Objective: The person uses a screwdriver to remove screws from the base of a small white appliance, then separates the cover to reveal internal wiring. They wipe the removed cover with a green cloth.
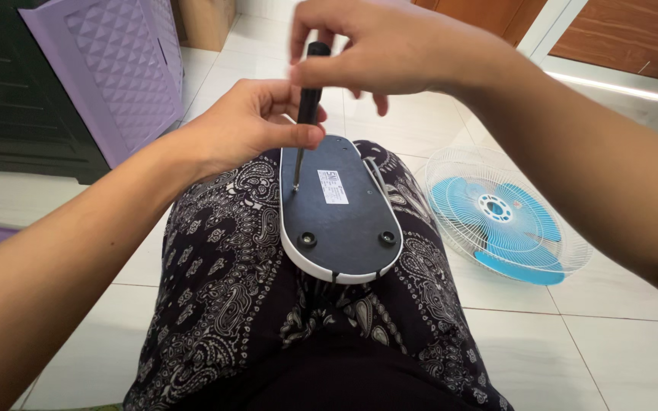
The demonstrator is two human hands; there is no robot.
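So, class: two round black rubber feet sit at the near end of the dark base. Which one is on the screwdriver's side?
The left foot; the screwdriver stands above that edge, while the other foot sits across the base.

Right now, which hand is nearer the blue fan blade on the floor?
Right. The right hand tops the screwdriver, its arm passing above the fan blade; the left hand is farther away.

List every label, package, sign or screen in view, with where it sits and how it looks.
Label: one small white rectangular sticker with dark print, stuck near the middle of the dark oval underside of the fan base resting on the person's lap, just right of the screwdriver tip.
No packages, signs or screens show.
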